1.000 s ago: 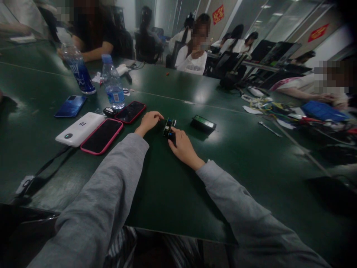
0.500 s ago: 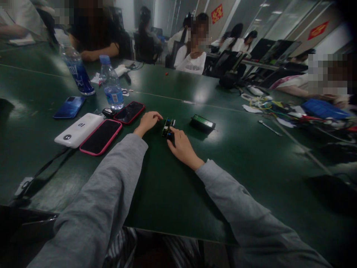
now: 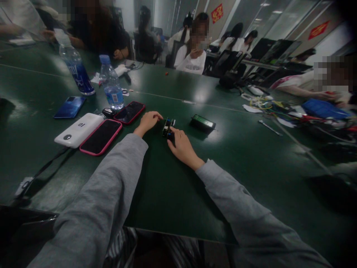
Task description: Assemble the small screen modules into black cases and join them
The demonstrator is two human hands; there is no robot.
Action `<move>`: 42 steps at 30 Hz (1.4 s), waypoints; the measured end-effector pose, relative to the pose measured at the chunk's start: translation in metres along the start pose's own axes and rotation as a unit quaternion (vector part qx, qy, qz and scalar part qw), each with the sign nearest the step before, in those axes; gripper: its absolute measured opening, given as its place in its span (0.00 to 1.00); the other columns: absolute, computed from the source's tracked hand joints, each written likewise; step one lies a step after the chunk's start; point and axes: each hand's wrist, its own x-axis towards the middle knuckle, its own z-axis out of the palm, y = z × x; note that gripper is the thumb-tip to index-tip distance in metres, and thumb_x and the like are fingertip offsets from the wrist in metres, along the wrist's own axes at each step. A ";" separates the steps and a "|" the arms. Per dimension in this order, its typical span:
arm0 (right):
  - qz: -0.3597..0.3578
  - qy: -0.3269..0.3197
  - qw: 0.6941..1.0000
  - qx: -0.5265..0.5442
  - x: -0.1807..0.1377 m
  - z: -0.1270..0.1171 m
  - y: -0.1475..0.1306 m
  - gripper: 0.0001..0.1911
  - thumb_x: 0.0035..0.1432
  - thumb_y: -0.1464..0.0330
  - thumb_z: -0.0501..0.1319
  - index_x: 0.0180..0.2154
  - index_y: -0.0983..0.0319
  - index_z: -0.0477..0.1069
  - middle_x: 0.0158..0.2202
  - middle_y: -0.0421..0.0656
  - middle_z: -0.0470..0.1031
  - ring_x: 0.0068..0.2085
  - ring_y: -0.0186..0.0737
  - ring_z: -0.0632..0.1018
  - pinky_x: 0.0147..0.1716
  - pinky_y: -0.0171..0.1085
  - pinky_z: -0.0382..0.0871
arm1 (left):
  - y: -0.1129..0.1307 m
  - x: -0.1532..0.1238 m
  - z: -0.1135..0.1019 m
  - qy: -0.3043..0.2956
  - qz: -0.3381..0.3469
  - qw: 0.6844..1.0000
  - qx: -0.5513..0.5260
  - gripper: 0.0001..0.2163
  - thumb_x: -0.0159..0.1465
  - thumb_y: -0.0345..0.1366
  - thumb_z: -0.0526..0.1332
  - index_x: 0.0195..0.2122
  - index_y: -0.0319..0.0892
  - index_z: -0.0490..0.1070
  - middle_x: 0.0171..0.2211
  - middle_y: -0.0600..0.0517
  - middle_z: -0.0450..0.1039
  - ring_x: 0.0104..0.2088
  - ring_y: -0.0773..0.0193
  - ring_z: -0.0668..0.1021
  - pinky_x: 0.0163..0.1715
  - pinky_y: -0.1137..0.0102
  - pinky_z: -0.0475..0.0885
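A small circuit board with dark, white and blue parts lies on the green table between my hands. My right hand has its thumb and fingers around the near right end of the board. Just left of the board is my left hand, its fingers bent loosely forward and the index tip close to the board's edge; nothing shows in it. To the right, apart from both hands, a black rectangular module with a green face rests on the table.
On the left lie a white power bank, phones with red edges and a blue phone. Behind them stand two bottles. Tangled wires and a blue tray are at right. Several people sit around.
My hands and the circuit board stay in place. Across the table at the upper left, a person in black has shifted their arms; the person at the right has moved slightly.
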 end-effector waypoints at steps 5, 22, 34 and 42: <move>-0.003 0.003 1.000 -0.008 0.000 0.000 0.000 0.26 0.64 0.68 0.53 0.62 0.68 0.55 0.52 0.55 0.68 0.51 0.54 0.70 0.50 0.55 0.70 | -0.001 0.001 0.000 0.005 0.007 1.000 0.000 0.15 0.63 0.27 0.53 0.39 0.45 0.79 0.38 0.51 0.81 0.41 0.64 0.80 0.47 0.69 0.71; -0.003 0.002 1.000 -0.002 0.000 0.003 0.003 0.27 0.64 0.67 0.53 0.63 0.66 0.54 0.54 0.55 0.67 0.52 0.54 0.69 0.50 0.55 0.69 | 0.000 -0.001 -0.001 0.003 0.001 1.000 0.001 0.15 0.64 0.28 0.52 0.39 0.45 0.79 0.38 0.51 0.81 0.40 0.64 0.79 0.47 0.69 0.70; -0.001 0.006 1.000 0.008 0.001 0.003 0.003 0.27 0.63 0.67 0.54 0.62 0.66 0.54 0.53 0.54 0.67 0.51 0.54 0.70 0.50 0.55 0.69 | 0.001 0.001 0.000 0.003 -0.007 1.000 0.003 0.15 0.63 0.28 0.52 0.39 0.45 0.79 0.38 0.51 0.81 0.41 0.64 0.79 0.47 0.69 0.71; -0.004 0.007 1.000 0.002 0.000 0.002 0.002 0.27 0.63 0.68 0.53 0.62 0.67 0.55 0.53 0.55 0.67 0.50 0.54 0.70 0.49 0.54 0.70 | -0.003 0.001 0.001 0.005 0.002 1.000 -0.011 0.16 0.64 0.28 0.51 0.38 0.45 0.79 0.37 0.50 0.80 0.40 0.62 0.79 0.47 0.66 0.71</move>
